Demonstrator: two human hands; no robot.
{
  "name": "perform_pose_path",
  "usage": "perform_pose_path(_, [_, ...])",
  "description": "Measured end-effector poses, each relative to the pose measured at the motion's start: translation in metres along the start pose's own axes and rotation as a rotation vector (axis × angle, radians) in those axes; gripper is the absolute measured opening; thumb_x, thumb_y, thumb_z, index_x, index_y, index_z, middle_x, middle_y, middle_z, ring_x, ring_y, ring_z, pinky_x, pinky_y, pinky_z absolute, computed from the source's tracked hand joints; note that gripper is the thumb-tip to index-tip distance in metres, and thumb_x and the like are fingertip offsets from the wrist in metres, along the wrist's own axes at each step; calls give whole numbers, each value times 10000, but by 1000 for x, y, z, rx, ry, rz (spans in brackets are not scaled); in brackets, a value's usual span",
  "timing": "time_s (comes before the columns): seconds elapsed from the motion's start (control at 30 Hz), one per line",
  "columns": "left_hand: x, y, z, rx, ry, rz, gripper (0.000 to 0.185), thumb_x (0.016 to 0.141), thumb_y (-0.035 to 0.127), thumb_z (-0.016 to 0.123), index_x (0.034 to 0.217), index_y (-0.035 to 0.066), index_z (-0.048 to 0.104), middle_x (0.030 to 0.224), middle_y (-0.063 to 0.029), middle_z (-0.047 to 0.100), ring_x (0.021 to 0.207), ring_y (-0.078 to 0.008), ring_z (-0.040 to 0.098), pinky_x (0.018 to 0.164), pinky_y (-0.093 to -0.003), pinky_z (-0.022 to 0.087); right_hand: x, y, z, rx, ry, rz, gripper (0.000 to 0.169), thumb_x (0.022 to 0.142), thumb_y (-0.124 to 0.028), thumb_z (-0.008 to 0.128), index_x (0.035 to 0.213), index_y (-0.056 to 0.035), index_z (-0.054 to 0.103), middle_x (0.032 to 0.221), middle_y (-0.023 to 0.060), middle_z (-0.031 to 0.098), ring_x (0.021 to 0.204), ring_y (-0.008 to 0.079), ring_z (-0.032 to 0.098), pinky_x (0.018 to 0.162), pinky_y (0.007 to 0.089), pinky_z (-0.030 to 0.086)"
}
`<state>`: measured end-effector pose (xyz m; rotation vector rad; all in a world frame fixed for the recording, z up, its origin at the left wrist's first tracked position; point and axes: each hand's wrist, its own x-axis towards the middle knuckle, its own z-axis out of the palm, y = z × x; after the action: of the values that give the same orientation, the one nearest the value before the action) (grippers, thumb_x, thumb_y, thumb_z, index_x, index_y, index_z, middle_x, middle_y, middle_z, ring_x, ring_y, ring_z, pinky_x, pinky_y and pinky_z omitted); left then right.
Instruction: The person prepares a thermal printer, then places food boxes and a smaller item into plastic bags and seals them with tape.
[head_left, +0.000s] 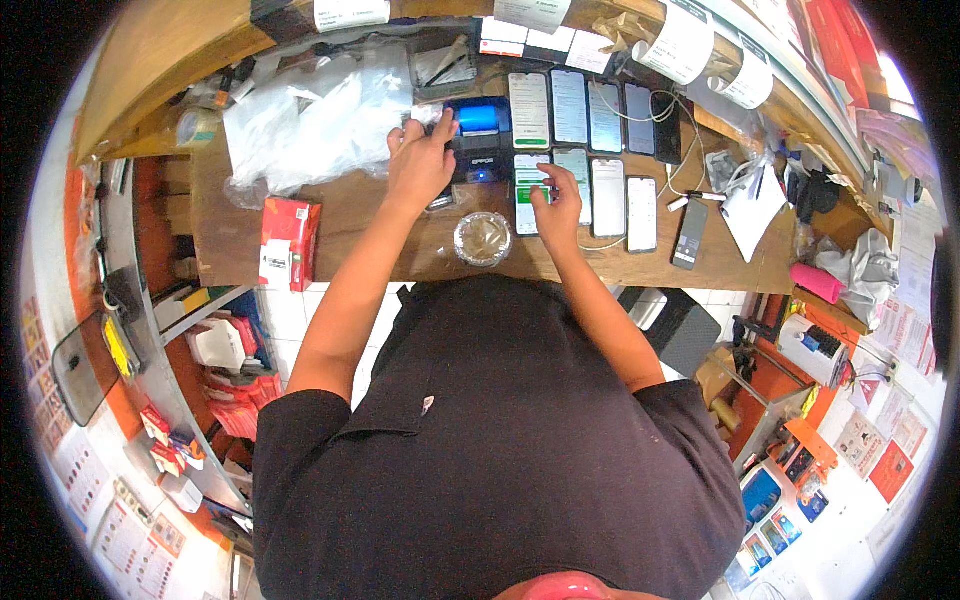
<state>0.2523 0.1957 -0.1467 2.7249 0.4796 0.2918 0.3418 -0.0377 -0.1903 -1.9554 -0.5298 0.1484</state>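
Note:
My left hand (422, 166) is at the left side of a black EPPOS thermal printer (480, 154). Its fingers are spread and the index fingertip reaches the printer's edge. A blue panel and a small lit blue light show on the printer. A small whitish item (427, 112) lies just past these fingertips, too blurred to name. With bent fingers, my right hand (561, 206) is over a smartphone (527, 221) whose screen shows green bars. That hand holds nothing and partly hides a neighbouring smartphone (571, 165). Whether a fingertip touches the screen is unclear.
Several lit smartphones (607, 199) stand in two rows, with a white cable (701, 142) beside them. Clear plastic bags (315, 112) cover the table's back left. A red-and-white box (289, 244) and a clear round tape roll (482, 240) are nearer. Printed labels (679, 41) hang from the shelf edge.

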Motion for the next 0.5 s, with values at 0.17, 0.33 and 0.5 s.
perform_pose_path(0.17, [-23, 3, -16, -92, 22, 1, 674, 790, 100, 651, 1438, 106, 465, 1162, -100, 670, 1043, -314, 512, 948, -457, 344, -11, -19, 0, 14, -65, 35, 383, 760, 25, 648, 1130, -73, 666, 1108, 113, 635, 949, 240, 615, 805, 349, 509])
perform_pose_path(0.33, [-96, -40, -45, 7, 331, -325, 663, 785, 161, 679, 1405, 49, 474, 1260, -239, 585, 1156, -392, 486, 992, -503, 354, -20, -27, -12, 53, -46, 93, 385, 791, 40, 632, 1154, -84, 669, 1097, 87, 633, 899, 181, 606, 798, 303, 505])
perform_pose_path(0.5, [-191, -109, -72, 431, 264, -970, 896, 766, 319, 768, 1469, 4, 310, 1457, -277, 387, 1346, -485, 330, 1145, -575, 217, -24, -21, -28, 104, -18, 136, 359, 810, 38, 622, 1145, -83, 672, 1084, 51, 633, 876, 136, 593, 770, 284, 498])
